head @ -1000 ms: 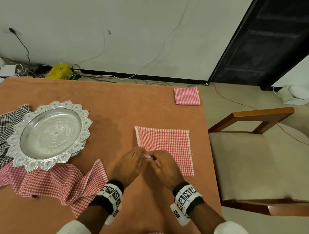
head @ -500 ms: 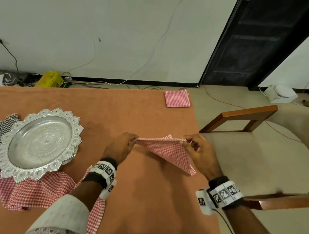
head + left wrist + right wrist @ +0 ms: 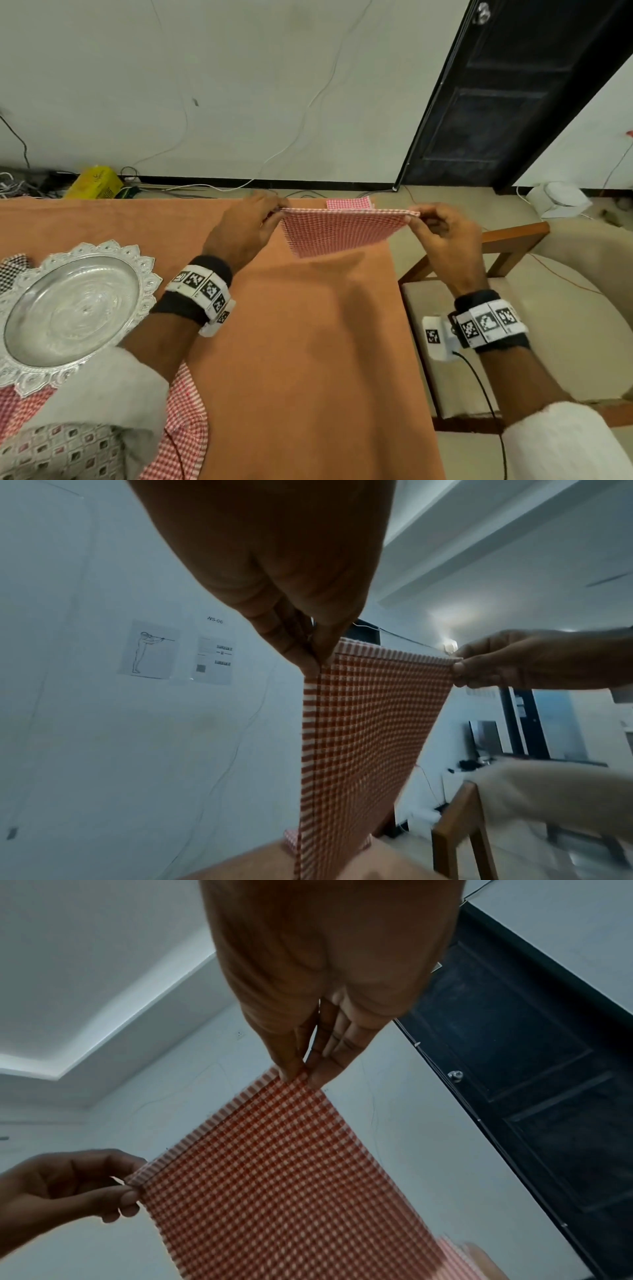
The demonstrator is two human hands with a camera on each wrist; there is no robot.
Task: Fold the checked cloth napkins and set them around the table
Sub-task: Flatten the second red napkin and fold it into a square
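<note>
- Head view: left hand (image 3: 245,229) & right hand (image 3: 442,236) each pinch a top corner of red checked napkin (image 3: 337,233), held up over far part of table (image 3: 301,342).
- Napkin hangs stretched btwn them, clear of tabletop.
- Folded napkin (image 3: 347,204) lies at far table edge, behind it.
- Silver tray (image 3: 68,311) at left.

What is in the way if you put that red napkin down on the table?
Nothing visible. Both hands pinch the red checked napkin's top corners; bare orange table lies beneath it.
</note>
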